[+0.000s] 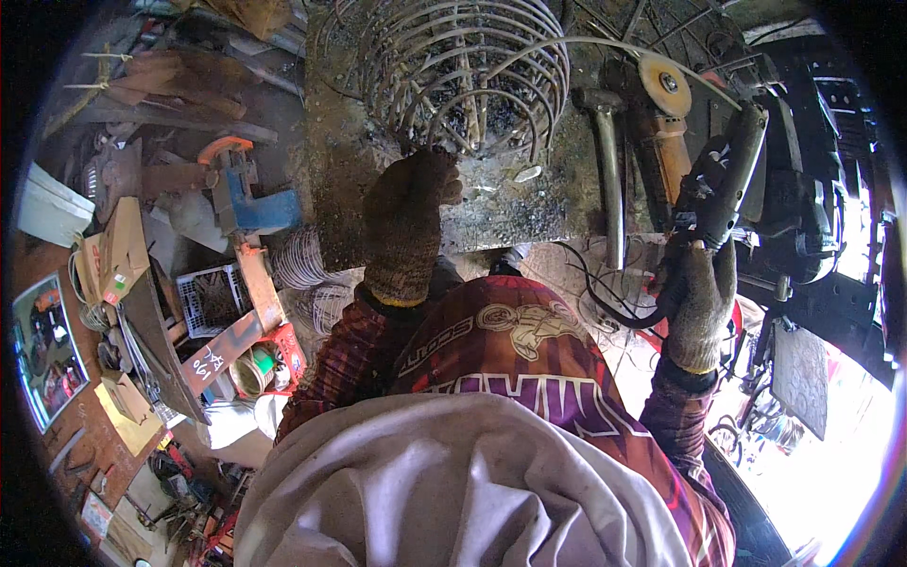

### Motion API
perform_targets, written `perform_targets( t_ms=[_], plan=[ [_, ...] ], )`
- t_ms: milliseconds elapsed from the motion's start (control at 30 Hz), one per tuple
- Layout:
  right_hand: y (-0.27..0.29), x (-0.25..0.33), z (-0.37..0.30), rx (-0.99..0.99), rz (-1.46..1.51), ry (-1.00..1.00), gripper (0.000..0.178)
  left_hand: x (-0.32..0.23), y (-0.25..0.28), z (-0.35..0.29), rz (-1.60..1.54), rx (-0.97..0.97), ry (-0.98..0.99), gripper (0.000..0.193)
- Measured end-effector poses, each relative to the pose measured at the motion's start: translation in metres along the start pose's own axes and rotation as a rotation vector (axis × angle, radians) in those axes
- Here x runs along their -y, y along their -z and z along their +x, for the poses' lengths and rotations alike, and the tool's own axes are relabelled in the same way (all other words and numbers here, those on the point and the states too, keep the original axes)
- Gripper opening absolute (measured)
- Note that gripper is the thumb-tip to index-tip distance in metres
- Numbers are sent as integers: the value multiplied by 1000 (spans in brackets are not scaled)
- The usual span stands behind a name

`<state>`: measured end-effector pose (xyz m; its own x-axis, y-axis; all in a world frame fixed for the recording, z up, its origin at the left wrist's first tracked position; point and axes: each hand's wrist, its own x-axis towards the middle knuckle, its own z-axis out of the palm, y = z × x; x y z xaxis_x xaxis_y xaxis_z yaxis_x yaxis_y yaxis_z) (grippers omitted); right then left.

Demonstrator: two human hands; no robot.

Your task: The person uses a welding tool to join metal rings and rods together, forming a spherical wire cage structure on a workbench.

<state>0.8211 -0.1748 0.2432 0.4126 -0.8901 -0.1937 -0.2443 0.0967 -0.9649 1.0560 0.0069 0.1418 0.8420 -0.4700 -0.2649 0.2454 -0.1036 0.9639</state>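
My left hand (406,213), in a dirty knit glove, is closed at the near lower edge of a round wire cage (472,57) made of bent metal rods. Its fingers are curled against the cage's lower wires, and the exact grip is partly hidden. At the right, my gloved right hand (702,307) wraps round a welding electrode holder (739,175) with a grey tubular front. From its tip a long thin welding rod (624,44) reaches leftward to the cage. A black cable (600,298) runs near that hand.
The cage rests on a grimy metal worktable (515,219). A hammer (609,180) and an angle grinder (666,123) lie between cage and right hand. Black machinery (803,208) stands at far right. A blue clamp-like tool (260,203), wire coils (298,260) and a plastic crate (210,300) are left.
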Motion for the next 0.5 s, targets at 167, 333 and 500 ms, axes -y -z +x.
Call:
perform_targets(
  t_ms=[167,333,500],
  plan=[
    [-2,1,0,-26,1,-1,28,-1,0,0,-72,12,-12,35],
    [0,0,1,-5,17,6,28,0,-3,-2,-69,-35,8,37],
    [3,-2,2,15,12,-29,29,-2,-2,-2,-23,-17,-37,36]
  ],
)
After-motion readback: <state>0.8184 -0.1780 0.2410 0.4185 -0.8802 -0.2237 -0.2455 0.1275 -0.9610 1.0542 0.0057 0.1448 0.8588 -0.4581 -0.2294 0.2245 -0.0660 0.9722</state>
